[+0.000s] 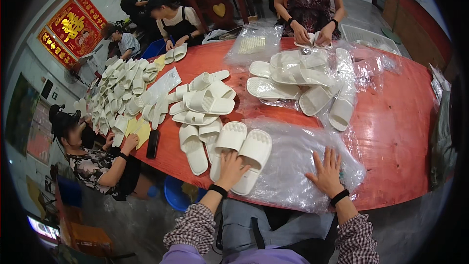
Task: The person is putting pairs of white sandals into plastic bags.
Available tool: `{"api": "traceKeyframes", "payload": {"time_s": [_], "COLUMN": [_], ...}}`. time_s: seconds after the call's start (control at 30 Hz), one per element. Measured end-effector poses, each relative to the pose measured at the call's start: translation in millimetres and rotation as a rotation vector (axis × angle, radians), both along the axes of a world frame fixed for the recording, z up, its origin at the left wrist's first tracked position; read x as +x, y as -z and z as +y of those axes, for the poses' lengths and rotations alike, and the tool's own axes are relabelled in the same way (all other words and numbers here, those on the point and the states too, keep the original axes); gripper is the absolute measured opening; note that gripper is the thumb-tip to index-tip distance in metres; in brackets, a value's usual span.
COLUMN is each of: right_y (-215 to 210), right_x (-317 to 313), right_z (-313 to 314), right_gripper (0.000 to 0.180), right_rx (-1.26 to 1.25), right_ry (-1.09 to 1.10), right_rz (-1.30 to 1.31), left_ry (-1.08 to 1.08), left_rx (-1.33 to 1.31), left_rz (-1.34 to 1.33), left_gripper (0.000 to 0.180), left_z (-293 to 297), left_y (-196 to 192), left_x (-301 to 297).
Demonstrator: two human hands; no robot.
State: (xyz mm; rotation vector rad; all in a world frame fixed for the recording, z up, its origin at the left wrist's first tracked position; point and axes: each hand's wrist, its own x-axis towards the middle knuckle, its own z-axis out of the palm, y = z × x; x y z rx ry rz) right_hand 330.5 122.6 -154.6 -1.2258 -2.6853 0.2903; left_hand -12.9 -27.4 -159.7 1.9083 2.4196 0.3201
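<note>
In front of me a pair of white slippers [258,149] lies side by side, toes pointing away, partly over a stack of clear plastic bags [288,161]. My left hand [231,168] grips the pair near the middle, its fingers at the inner edges where the two meet. My right hand [326,172] rests flat on the right part of the plastic, fingers spread, holding nothing. Just left of the gripped pair, another white pair [193,149] lies on the red table [391,142]. Several loose white slippers [210,100] are piled beyond it.
Bagged white slippers [298,78] lie farther across the table. A big slipper heap [122,88] covers its left end, near a black phone [153,144]. A blue bucket [178,193] stands below the edge. Co-workers sit around, one across [310,5] handling something white.
</note>
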Motion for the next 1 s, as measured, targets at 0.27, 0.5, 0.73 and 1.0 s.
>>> {"api": "traceKeyframes", "payload": {"time_s": [0.27,0.5,0.73,1.0], "right_y": [-2.4,3.1,6.0,19.2], "right_x": [-2.0,-4.5,-1.3,-4.3], "right_z": [-0.8,1.8,1.0,1.8], "right_gripper": [0.083,0.085,0.084,0.082], "right_rx": [-0.061,-0.041,-0.005,0.019], "right_ry": [0.002,-0.011,-0.009,-0.019], "right_rz": [-0.079,-0.087,-0.058,-0.042], "left_ry": [-0.041,-0.231,0.115,0.275], "left_rx": [-0.041,-0.048,0.350,0.056], "left_rz": [0.023,0.082,-0.051,-0.179], "left_gripper": [0.047,0.037,0.011,0.048], "left_z": [-8.6,-1.2,19.0,26.2], "left_y": [1.5,-7.1,-91.7,-12.2], "left_x": [-132.9,-171.5,-22.5,124.7]}}
